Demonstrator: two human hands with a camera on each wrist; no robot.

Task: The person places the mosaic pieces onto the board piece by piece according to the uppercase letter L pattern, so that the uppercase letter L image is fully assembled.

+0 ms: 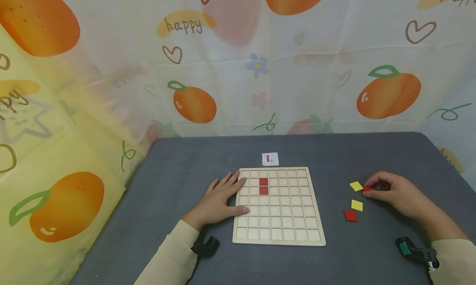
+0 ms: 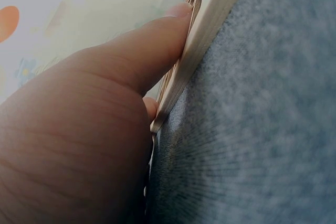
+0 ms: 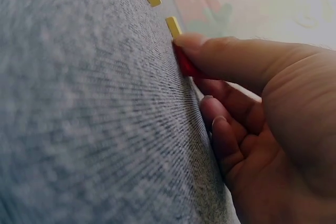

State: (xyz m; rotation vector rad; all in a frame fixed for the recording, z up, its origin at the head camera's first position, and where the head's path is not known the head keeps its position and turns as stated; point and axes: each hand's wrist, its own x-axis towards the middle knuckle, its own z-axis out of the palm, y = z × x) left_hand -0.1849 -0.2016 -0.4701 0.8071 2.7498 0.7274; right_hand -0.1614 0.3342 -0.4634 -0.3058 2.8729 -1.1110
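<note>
A wooden grid board (image 1: 279, 239) lies on the grey table, with one red tile (image 1: 263, 181) directly behind another red tile (image 1: 264, 190) in its squares. The left hand (image 1: 219, 200) rests on the board's left edge, fingers spread; the left wrist view shows its thumb (image 2: 152, 45) on the rim (image 2: 202, 32). Right of the board, the right hand (image 1: 399, 194) pinches a red tile (image 1: 367, 189) between thumb and fingers at the table surface. That red tile (image 3: 185, 62) is partly hidden by the thumb in the right wrist view.
Near the right hand lie a yellow tile (image 1: 356, 186), a second yellow tile (image 1: 357, 205) and a red tile (image 1: 351, 215). A small printed grid card (image 1: 270, 159) sits behind the board. Patterned cloth (image 1: 230, 70) hangs behind the table (image 1: 201, 153).
</note>
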